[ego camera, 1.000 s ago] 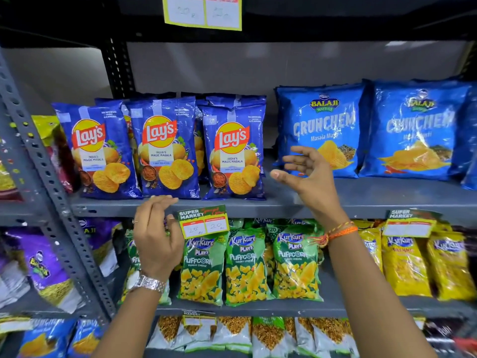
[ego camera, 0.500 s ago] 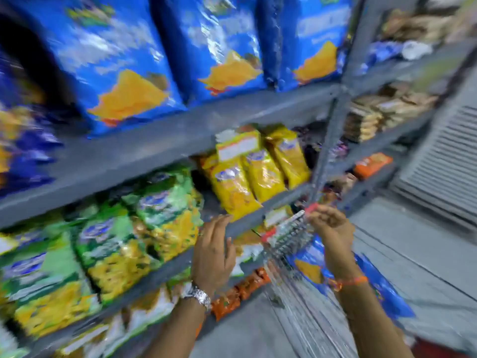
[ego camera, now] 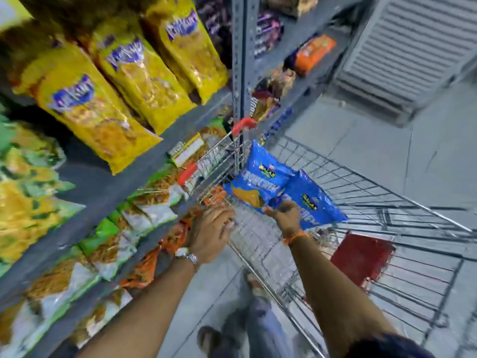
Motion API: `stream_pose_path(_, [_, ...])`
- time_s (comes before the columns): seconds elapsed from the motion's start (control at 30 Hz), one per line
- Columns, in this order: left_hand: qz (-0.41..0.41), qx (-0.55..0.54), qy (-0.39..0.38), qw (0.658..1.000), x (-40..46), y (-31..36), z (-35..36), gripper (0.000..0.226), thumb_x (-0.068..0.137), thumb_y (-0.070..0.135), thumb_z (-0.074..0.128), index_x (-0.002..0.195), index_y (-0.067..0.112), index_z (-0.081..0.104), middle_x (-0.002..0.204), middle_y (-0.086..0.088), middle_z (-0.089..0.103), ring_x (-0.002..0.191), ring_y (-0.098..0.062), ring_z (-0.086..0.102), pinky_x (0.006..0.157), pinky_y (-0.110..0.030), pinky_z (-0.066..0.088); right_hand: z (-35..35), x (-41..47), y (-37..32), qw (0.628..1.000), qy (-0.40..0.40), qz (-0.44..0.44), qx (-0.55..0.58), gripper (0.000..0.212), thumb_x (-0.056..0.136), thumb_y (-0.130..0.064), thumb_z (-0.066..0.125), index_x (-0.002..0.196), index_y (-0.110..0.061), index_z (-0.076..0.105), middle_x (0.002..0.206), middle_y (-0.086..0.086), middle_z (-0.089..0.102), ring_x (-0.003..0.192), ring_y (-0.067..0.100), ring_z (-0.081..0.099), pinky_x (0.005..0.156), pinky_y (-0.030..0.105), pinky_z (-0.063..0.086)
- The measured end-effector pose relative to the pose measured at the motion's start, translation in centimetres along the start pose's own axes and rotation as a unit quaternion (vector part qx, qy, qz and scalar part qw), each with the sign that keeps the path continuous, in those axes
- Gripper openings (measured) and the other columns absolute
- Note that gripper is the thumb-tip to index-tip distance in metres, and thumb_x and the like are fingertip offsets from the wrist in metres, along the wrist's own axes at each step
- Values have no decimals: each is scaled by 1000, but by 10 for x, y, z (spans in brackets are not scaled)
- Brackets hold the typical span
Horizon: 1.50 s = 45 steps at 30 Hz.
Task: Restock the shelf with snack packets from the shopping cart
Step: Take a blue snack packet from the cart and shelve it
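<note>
The head view looks down between a grey metal shelf (ego camera: 108,187) on the left and a wire cart (ego camera: 374,202) on the right; the whole picture is motion-blurred.

Two blue packets lie in the cart at its far left corner, leaning against each other. The left blue packet (ego camera: 260,182) shows a yellow chip picture and white lettering that seems to read "CRUNCHEM", though blur makes this uncertain. The right blue packet (ego camera: 315,200) carries a small dark and yellow logo too smeared to read. A red object (ego camera: 361,257) lies lower in the cart, nearer the person.

The right hand (ego camera: 286,213), with an orange thread at the wrist, reaches into the cart and meets the near edges of the blue packets; whether its fingers have closed on either one I cannot tell. The left hand (ego camera: 211,231), with a metal watch at the wrist, hovers over the cart's near left rim with fingers loosely spread, holding nothing.

On the shelf, three yellow packets (ego camera: 124,81) stand side by side with blue logos that are blurred beyond reading. Green packets (ego camera: 28,187) sit to their left, their count unclear. Below are white and green packets (ego camera: 152,202) and orange packets (ego camera: 154,257). A price tag (ego camera: 187,149) hangs on the shelf edge, unreadable.
</note>
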<state>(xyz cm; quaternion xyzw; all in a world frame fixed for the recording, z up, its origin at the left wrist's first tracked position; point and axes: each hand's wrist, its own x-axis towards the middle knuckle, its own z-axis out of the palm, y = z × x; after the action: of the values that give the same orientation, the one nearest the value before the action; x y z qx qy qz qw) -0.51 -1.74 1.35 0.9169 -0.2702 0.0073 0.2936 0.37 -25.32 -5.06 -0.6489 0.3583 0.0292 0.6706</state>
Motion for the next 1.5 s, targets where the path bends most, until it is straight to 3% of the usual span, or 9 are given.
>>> stream_pose_path(0.2, [43, 12, 30, 999, 3, -21, 21, 39, 96, 26, 41, 106, 14, 76, 108, 0, 75, 104, -19, 63, 102, -35, 39, 21, 49, 17, 999, 6, 37, -22, 49, 73, 12, 80, 111, -2, 52, 98, 1, 63, 83, 9, 61, 76, 24, 53])
stream_pose_path(0.3, [46, -1, 61, 997, 3, -26, 29, 40, 94, 25, 40, 98, 15, 79, 104, 1, 76, 100, -19, 65, 97, -36, 43, 36, 75, 23, 999, 33, 36, 5, 63, 68, 12, 81, 124, 4, 53, 112, 13, 68, 96, 26, 66, 90, 46, 57])
stream_pose_path(0.5, [61, -14, 86, 994, 5, -31, 32, 40, 90, 26, 40, 88, 16, 79, 96, 1, 76, 96, -19, 67, 94, -35, 43, 44, 102, 16, 990, 63, 81, 97, 82, 65, 4, 89, 136, 3, 49, 126, 16, 66, 112, 32, 66, 87, 43, 59])
stream_pose_path(0.63, [63, -9, 76, 995, 5, -33, 32, 39, 88, 25, 41, 88, 15, 79, 94, -1, 76, 94, -21, 67, 93, -36, 45, 41, 126, 44, 991, 33, 72, 109, 109, 36, -27, 104, 131, -5, 54, 124, 14, 71, 110, 35, 69, 90, 54, 58])
stream_pose_path(0.87, [57, -1, 55, 997, 3, -39, 33, 39, 90, 27, 41, 90, 17, 79, 94, 0, 76, 98, -21, 66, 99, -34, 40, 55, 110, 9, 1000, -6, -14, 19, 83, 62, 20, 83, 129, 1, 37, 131, 22, 61, 117, 35, 63, 97, 51, 54])
stream_pose_path(1.1, [72, 17, 95, 993, 2, -39, 36, 41, 89, 26, 39, 88, 18, 79, 92, 3, 76, 99, -20, 65, 96, -32, 39, 52, 123, 21, 998, -12, -33, 49, 76, 59, 8, 91, 123, -4, 52, 118, 11, 72, 105, 29, 72, 91, 55, 58])
stream_pose_path(1.27, [71, 41, 74, 994, 2, -38, 30, 40, 92, 28, 40, 86, 19, 78, 90, 4, 75, 99, -19, 63, 98, -33, 38, 49, 101, 8, 993, 15, -63, 96, 68, 58, 5, 93, 106, -26, 57, 112, 1, 72, 100, 16, 73, 90, 41, 60])
stream_pose_path(1.37, [57, 73, 24, 995, 2, -33, 20, 37, 95, 31, 42, 95, 21, 77, 96, 6, 75, 105, -20, 63, 101, -33, 38, 37, 81, -10, 991, -3, -104, 85, 69, 57, 1, 95, 115, -15, 60, 115, 6, 75, 105, 23, 74, 89, 45, 60])
stream_pose_path(1.5, [-9, 92, 29, 995, -1, -17, -13, 33, 95, 39, 49, 108, 20, 72, 107, 2, 73, 111, -23, 62, 103, -35, 37, 26, 26, -67, 986, -30, -151, 65, 51, 61, 9, 89, 99, -15, 66, 98, 1, 78, 87, 17, 78, 78, 43, 64])
